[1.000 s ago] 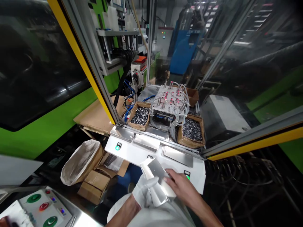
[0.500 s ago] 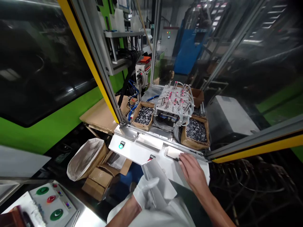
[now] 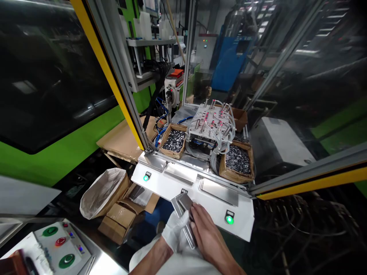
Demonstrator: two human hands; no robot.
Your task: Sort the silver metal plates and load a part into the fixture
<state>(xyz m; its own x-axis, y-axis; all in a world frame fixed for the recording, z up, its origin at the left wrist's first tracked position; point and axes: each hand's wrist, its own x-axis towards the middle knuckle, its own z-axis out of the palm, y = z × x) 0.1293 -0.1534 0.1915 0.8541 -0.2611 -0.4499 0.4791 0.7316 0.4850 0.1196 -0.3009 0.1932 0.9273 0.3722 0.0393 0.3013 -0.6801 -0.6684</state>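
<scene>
My left hand [image 3: 175,231], in a white glove, is closed around several thin silver metal plates [image 3: 181,204] in front of my body. The plates are tilted, with their long edges showing at the lower end. My bare right hand [image 3: 205,231] lies over their right side, fingers together and pressed against them; its thumb is mostly hidden. Beyond the hands is a white ledge [image 3: 210,206] bearing three groups of similar plates: a right stack [image 3: 219,191], a middle stack [image 3: 180,173] and a left stack [image 3: 152,161].
Lit green buttons [image 3: 229,220] sit on the ledge. Behind it, a fixture [image 3: 211,121] with hoses stands between a left box [image 3: 174,140] and a right box [image 3: 237,159] of small metal rings. Yellow-edged frame posts flank the opening. A control panel [image 3: 59,244] is at lower left.
My right hand has moved from the right plate stack on the ledge, leftward and toward me, onto the plates in my left hand. Those plates have turned more edge-on.
</scene>
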